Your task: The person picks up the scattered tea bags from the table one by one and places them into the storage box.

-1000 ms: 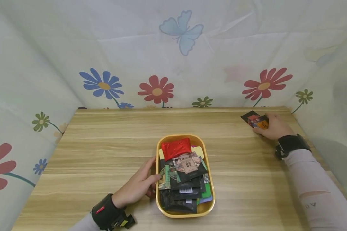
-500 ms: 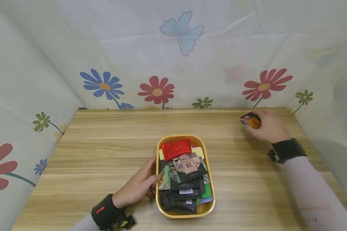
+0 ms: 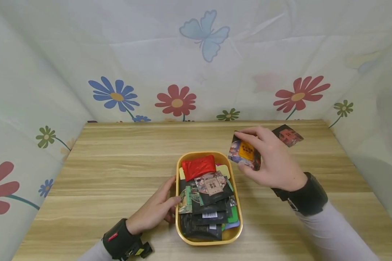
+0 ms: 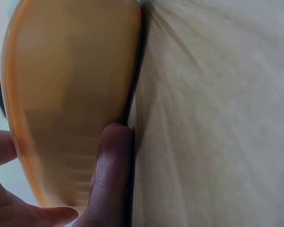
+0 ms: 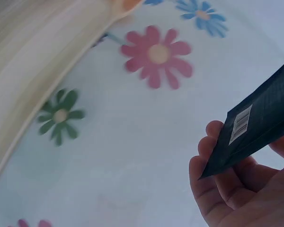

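My right hand (image 3: 273, 159) pinches a flat black sachet with an orange label (image 3: 246, 150) between thumb and fingers, just above the tub's upper right corner. Its dark back with a white barcode shows in the right wrist view. My left hand (image 3: 155, 208) holds the left side of a yellow plastic tub (image 3: 239, 232), thumb at the rim and fingers against the outer wall. Inside the tub lie several black sachets (image 3: 212, 186) and, at the far end, a shiny red packet (image 3: 199, 168). Another black sachet with a red label (image 3: 288, 135) lies at the table's back right.
The tub stands on a wood-grain table (image 3: 117, 163). White sheeting with printed flowers (image 3: 177, 101) rises behind the table and along both sides. Green and pale yellow pieces (image 3: 223, 170) show beneath the sachets in the tub.
My right hand has lifted the orange-labelled sachet off the back right and carried it left and nearer, beside the tub. The red-labelled sachet stays behind on the table. My left hand keeps still.
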{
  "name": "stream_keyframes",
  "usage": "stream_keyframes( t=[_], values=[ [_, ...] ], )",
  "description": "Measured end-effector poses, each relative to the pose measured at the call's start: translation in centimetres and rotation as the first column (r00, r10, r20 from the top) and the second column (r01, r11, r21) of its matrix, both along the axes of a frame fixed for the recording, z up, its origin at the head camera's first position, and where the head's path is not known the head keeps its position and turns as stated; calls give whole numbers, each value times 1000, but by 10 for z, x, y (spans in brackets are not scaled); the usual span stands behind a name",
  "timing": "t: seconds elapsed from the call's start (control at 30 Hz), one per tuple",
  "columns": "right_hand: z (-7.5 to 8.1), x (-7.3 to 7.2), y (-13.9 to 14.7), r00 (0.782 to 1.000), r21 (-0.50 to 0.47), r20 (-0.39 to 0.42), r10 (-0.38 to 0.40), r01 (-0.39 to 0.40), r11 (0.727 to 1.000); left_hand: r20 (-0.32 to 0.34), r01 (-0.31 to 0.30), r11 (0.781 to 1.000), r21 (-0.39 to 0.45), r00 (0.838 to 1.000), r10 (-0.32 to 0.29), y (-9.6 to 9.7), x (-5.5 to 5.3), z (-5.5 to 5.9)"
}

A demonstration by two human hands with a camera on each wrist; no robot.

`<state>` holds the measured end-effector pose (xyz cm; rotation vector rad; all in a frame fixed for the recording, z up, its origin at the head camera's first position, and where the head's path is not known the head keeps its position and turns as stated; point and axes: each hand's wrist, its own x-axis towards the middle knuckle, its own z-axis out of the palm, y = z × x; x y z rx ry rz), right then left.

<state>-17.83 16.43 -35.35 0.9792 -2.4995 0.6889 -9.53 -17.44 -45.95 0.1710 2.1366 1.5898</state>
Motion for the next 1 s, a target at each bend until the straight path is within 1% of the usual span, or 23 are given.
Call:
stream_keyframes(
  t=[0.1,0.2,0.27,0.37,0.5,0.63,0.8,0.87,0.9,1.0],
  values=[
    [6,16,-15,996,-32,19,91,-90,995,1,3,1000,-3,1000,-3,0,0,0],
    [9,31,-28,983,-56,66,172,-168,984,2,4,1000,-3,1000,-4,1,-1,-1],
    [9,39,-34,975,-47,83,206,-202,978,4,6,1000,0,1000,-6,2,-1,-2],
    [9,46,-40,970,-21,93,223,-222,975,6,8,1000,0,1000,-8,2,-1,-3],
    [10,49,-43,965,-7,109,238,-239,971,8,2,1000,-1,1000,-2,2,-1,-2],
    [9,51,-46,953,-6,125,277,-279,960,5,-10,1000,2,1000,10,1,0,-1],
    [6,51,-48,933,108,217,286,-314,943,7,-15,1000,10,1000,15,1,0,0],
    [6,49,-46,928,125,254,273,-311,942,8,-14,1000,9,1000,14,1,0,0],
    [6,46,-44,928,114,263,266,-303,946,9,-13,1000,8,1000,13,1,0,0],
    [4,34,-33,940,81,256,227,-255,964,8,-12,1000,-1,1000,12,1,0,1]
  ],
)
